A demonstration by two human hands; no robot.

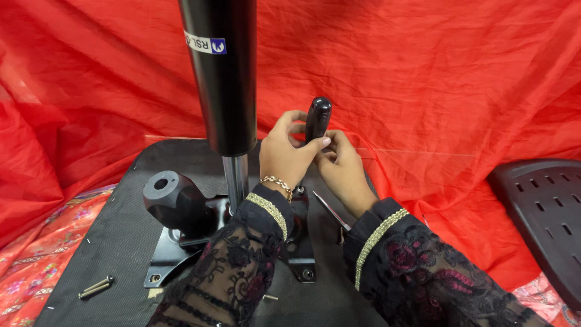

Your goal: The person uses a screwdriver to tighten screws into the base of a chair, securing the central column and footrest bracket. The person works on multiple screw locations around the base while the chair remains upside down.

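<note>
Gripping the black lever handle [318, 119], both the left hand [284, 158] and right hand [342, 169] have fingers clamped round its lower end; it looks rigid, light and smooth, best held just above the fingertips.

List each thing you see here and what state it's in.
Black handle: upright, gripped by both hands.
Left hand: closed around the handle.
Right hand: closed on the handle's lower part.
Gas cylinder: standing upright in the metal plate.
Knob: mounted on the plate.
Bolts: loose, lying on the seat base.
</note>
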